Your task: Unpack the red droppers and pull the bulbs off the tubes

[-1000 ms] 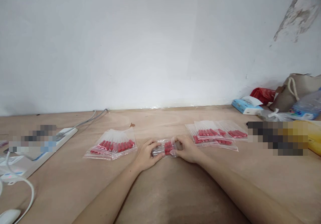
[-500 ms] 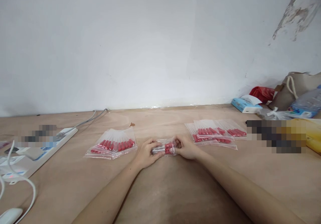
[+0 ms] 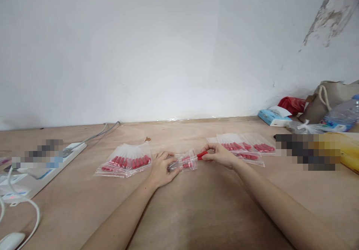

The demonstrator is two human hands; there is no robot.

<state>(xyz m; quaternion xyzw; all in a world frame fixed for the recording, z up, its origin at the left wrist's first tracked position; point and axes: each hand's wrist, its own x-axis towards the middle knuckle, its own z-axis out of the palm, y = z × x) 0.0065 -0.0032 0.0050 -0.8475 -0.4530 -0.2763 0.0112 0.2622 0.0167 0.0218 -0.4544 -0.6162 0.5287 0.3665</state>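
Note:
In the head view, my left hand (image 3: 162, 169) grips the left end of a clear plastic bag (image 3: 193, 164) on the table. Red-ended slim sticks (image 3: 185, 161) show through its film. At the bag's right opening, my right hand (image 3: 217, 155) pinches the red end of one slim stick (image 3: 200, 156); its pale shaft still reaches into the bag. The exact kind of stick is too small to make out. To the left lies a fanned stack of zip bags (image 3: 127, 160) with red-ended pieces inside. More such zip bags (image 3: 238, 147) lie beyond my right hand.
A white power strip (image 3: 56, 169) with cables lies on the left of the wooden table (image 3: 179, 212). At the back right are a blue tissue pack (image 3: 273, 116), a paper bag (image 3: 322, 100), a plastic bottle (image 3: 343, 113) and a yellow bag (image 3: 350, 153).
My right hand has moved right and slightly up, drawing one red-ended stick partly out of the bag. My left hand keeps hold of the bag in about the same place.

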